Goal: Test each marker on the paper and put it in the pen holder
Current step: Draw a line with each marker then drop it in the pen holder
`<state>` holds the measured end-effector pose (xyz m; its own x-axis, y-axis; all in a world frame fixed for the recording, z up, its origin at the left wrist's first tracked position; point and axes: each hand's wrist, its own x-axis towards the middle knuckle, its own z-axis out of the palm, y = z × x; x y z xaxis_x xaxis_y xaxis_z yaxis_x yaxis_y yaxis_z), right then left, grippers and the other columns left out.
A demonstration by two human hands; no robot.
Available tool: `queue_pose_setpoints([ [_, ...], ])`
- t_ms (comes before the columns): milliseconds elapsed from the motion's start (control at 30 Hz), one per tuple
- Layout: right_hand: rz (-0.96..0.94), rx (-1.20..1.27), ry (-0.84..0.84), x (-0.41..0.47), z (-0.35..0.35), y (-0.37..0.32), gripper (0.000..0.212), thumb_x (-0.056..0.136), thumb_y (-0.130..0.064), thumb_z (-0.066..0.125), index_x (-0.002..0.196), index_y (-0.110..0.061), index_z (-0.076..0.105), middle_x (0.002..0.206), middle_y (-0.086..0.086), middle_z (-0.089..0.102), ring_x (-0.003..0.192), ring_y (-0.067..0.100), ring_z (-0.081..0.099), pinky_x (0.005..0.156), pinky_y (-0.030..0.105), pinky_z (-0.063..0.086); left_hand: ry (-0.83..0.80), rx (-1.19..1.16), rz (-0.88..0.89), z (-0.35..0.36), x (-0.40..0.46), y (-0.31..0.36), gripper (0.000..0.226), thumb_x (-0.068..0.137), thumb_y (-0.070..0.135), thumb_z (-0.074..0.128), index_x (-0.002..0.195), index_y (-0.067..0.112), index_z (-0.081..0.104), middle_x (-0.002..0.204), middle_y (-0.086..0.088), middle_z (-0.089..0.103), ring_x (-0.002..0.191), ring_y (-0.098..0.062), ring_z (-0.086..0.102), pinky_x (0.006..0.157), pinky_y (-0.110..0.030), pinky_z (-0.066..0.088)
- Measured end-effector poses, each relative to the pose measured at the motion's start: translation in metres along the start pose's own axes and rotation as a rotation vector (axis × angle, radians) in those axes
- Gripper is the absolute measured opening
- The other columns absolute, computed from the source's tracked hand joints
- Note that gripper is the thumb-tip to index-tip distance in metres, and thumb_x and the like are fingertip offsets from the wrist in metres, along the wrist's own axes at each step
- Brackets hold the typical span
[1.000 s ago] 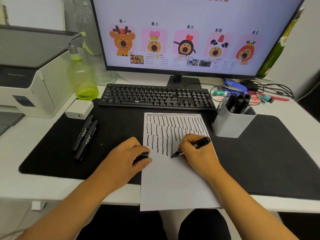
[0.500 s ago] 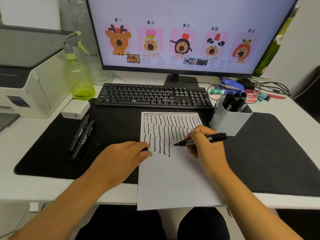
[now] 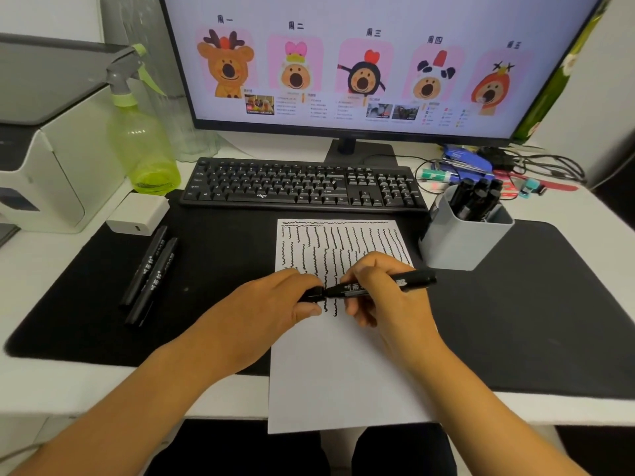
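Note:
A white paper (image 3: 343, 365) covered in black wavy lines lies on the black desk mat (image 3: 532, 321). Above it my right hand (image 3: 385, 297) holds a black marker (image 3: 388, 285) level, tip pointing left. My left hand (image 3: 271, 314) pinches the black cap (image 3: 313, 293), which meets the marker's tip. A grey pen holder (image 3: 462, 242) with several black markers stands to the right of the paper. Two capped black markers (image 3: 151, 273) lie on the mat at the left.
A black keyboard (image 3: 302, 185) and a monitor (image 3: 360, 63) stand behind the paper. A green spray bottle (image 3: 141, 139), a white charger (image 3: 139, 214) and a printer (image 3: 41, 139) sit at the left. Cables and small items (image 3: 498, 170) clutter the back right.
My right hand lifted the marker off the paper and turned it level. My left hand brought the cap over to the marker's tip.

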<state>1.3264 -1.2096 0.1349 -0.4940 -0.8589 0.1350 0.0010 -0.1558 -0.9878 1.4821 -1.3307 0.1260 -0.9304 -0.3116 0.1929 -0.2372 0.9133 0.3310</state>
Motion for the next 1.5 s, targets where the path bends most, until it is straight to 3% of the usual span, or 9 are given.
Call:
queue_pose_setpoints([
  [267,-0.082,-0.024,-0.118,0.000,-0.003,0.003,0.023,0.091,-0.026,0.060,0.068,-0.026,0.056,0.058,0.006,0.066,0.036,0.011,0.049,0.041,0.018,0.040,-0.036,-0.263,-0.033,-0.003,0.011,0.009,0.061,0.085,0.058,0.020,0.124,0.024,0.053,0.106,0.016,0.054,0.092,0.004,0.051,0.082,-0.008,0.044],
  [433,-0.184,-0.091,-0.195,0.010,-0.014,0.000,0.026,0.091,-0.017,0.065,0.073,-0.033,0.057,0.063,0.001,0.066,0.040,0.006,0.056,0.048,0.015,0.046,-0.182,-0.606,-0.122,-0.013,0.021,0.011,0.031,0.090,0.052,0.034,0.098,0.033,0.058,0.087,0.016,0.059,0.087,-0.004,0.057,0.070,-0.017,0.047],
  [567,-0.150,-0.080,-0.151,0.011,-0.014,0.003,0.028,0.088,-0.018,0.065,0.069,-0.036,0.055,0.062,-0.010,0.063,0.048,0.001,0.054,0.046,0.015,0.043,-0.217,-0.337,-0.073,-0.008,0.024,0.012,0.009,0.094,0.042,0.038,0.094,0.041,0.046,0.089,0.022,0.051,0.087,0.005,0.053,0.072,-0.011,0.046],
  [700,-0.125,-0.062,-0.036,0.004,-0.004,0.003,0.029,0.087,-0.024,0.063,0.063,-0.038,0.055,0.053,-0.007,0.059,0.046,0.002,0.053,0.045,0.013,0.042,-0.046,-0.053,0.045,-0.002,0.020,0.018,0.045,0.089,0.052,0.018,0.107,0.027,0.052,0.094,0.013,0.059,0.078,-0.001,0.059,0.062,-0.009,0.045],
  [867,-0.024,0.035,0.109,-0.007,0.008,-0.001,0.038,0.089,-0.018,0.064,0.057,-0.033,0.053,0.044,0.000,0.054,0.033,0.008,0.047,0.037,0.016,0.039,0.060,0.054,0.109,-0.001,0.017,0.023,0.025,0.094,0.042,0.034,0.103,0.025,0.050,0.084,0.010,0.063,0.069,-0.003,0.062,0.059,-0.019,0.055],
  [1067,0.074,0.006,0.035,-0.010,0.001,-0.024,0.027,0.094,-0.018,0.069,0.068,-0.014,0.061,0.047,0.000,0.055,0.034,0.010,0.044,0.035,0.019,0.036,0.048,0.212,0.150,-0.018,0.019,0.040,0.049,0.094,0.049,0.032,0.116,0.017,0.062,0.094,0.011,0.066,0.071,-0.004,0.065,0.060,-0.021,0.056],
  [1200,-0.103,-0.212,0.051,-0.012,-0.049,-0.075,0.020,0.085,-0.035,0.075,0.078,-0.017,0.069,0.052,0.000,0.058,0.041,0.008,0.049,0.039,0.017,0.039,0.204,0.096,-0.069,-0.039,0.008,0.022,0.072,0.084,0.077,0.027,0.145,0.039,0.024,0.095,0.037,0.039,0.064,0.007,0.055,0.056,-0.010,0.041],
  [1367,-0.297,-0.442,0.513,-0.008,-0.125,-0.129,0.025,0.083,-0.037,0.052,0.070,-0.028,0.070,0.054,-0.001,0.060,0.046,0.007,0.051,0.040,0.019,0.042,0.166,0.335,-0.559,-0.024,-0.040,-0.123,0.073,0.076,0.083,0.027,0.132,0.037,0.038,0.103,0.018,0.054,0.087,-0.004,0.055,0.074,-0.033,0.053],
  [1500,-0.228,-0.722,0.641,0.020,-0.149,-0.127,0.025,0.088,-0.030,0.056,0.065,-0.020,0.053,0.056,0.003,0.057,0.052,0.017,0.051,0.050,0.027,0.042,0.015,0.302,-0.900,0.032,-0.090,-0.256,0.082,0.066,0.086,0.038,0.126,0.031,0.045,0.103,-0.003,0.052,0.086,-0.025,0.050,0.071,-0.051,0.048],
])
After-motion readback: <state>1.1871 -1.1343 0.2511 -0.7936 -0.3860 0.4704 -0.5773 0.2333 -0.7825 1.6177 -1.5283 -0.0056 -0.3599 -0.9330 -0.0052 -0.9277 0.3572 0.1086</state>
